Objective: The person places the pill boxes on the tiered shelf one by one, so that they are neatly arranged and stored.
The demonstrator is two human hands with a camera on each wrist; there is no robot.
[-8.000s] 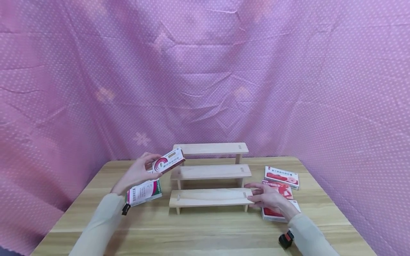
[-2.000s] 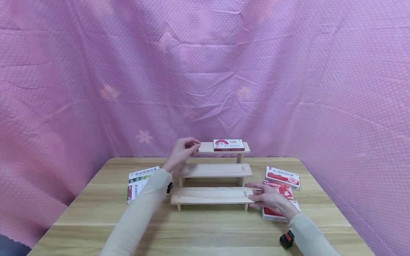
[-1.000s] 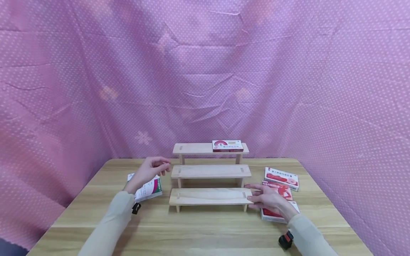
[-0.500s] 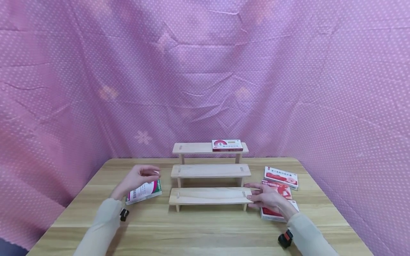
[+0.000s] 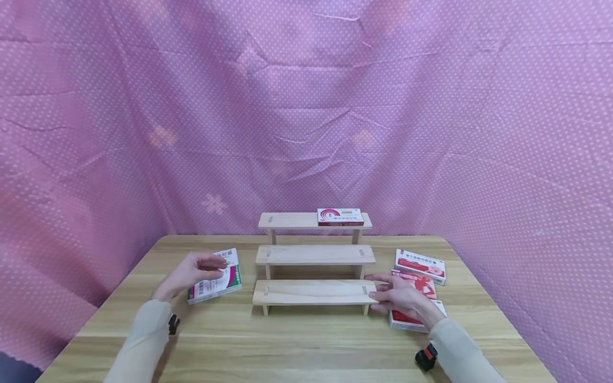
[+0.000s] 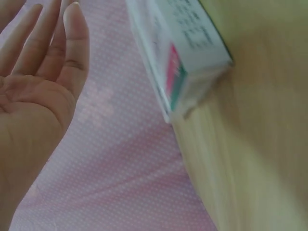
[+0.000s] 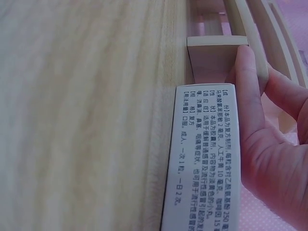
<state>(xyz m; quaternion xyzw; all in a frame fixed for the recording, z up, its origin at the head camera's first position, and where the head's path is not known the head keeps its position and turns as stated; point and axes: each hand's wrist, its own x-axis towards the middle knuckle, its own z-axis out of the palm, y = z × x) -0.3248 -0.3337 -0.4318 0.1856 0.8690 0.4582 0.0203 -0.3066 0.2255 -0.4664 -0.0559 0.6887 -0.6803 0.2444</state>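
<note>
My left hand point(image 5: 189, 274) hovers over the left-hand medicine boxes, fingers loosely bent and holding nothing. Beneath it lie a white, pink and green medicine box point(image 5: 216, 287) and, behind that, another white one point(image 5: 231, 256), partly hidden by the hand. In the left wrist view the fingers stretch out beside the box point(image 6: 192, 53), apart from it. My right hand point(image 5: 404, 300) grips the right end of the lowest step of a three-tier wooden display rack point(image 5: 311, 292), thumb and fingers around the plank. On the top tier, toward the right, rests a white and dark-red medicine box point(image 5: 340, 217).
Right of the rack lie a white and red medicine box point(image 5: 421, 264), a red one point(image 5: 423, 284) and another point(image 5: 407, 321) partly under the right hand. Pink dotted cloth point(image 5: 306, 133) hangs behind the wooden table point(image 5: 287, 351).
The left hand carried the white and dark-red box from the left onto the top tier, let go, then drew back left and down over the remaining boxes. The right hand stays on the rack.
</note>
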